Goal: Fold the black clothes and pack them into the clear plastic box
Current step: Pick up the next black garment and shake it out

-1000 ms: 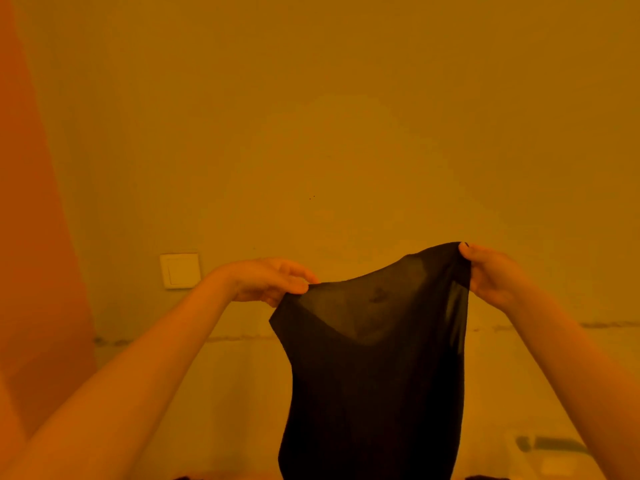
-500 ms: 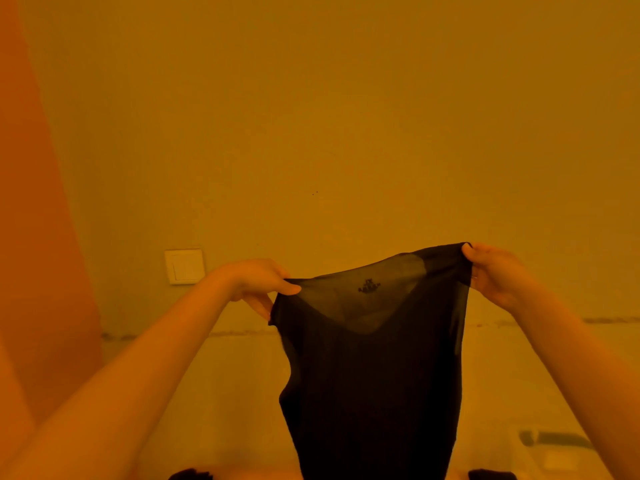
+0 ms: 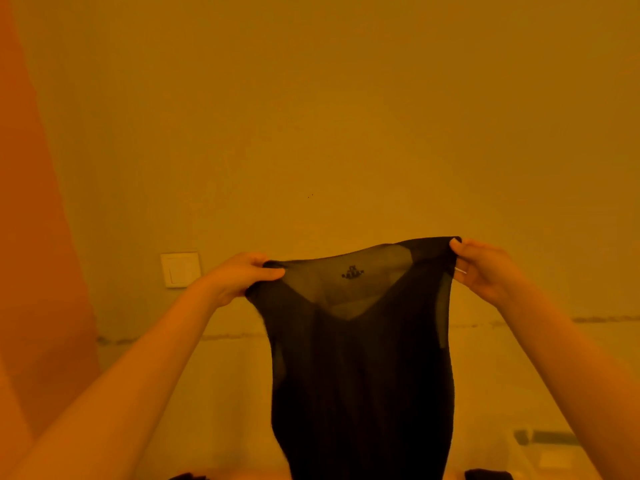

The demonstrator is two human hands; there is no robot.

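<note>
**Black top held up by both shoulders in front of the wall**

Head view: a sheer black top hangs in the air at the lower middle of the picture, stretched between two raised hands and held in front of a plain wall. The left hand grips the garment's left shoulder, fingers curled over the top edge and clamped on the fabric. The right hand pinches the right shoulder, its fingertips closed on the cloth at the upper corner, which sits a little higher than the left one. Between the hands the top edge is pulled fairly taut. A V-shaped neckline shows through the thin upper layer, and a small dark mark sits just below the top edge near the middle. The body of the top narrows slightly below the armholes and drops out of the bottom of the frame.

A light switch plate is on the wall, just left of the left hand. An orange surface fills the left edge. At the lower right, a pale, blurred clear plastic box is partly visible, well apart from the top. Small bits of dark fabric peek in along the bottom edge, on either side of the hanging top.
</note>
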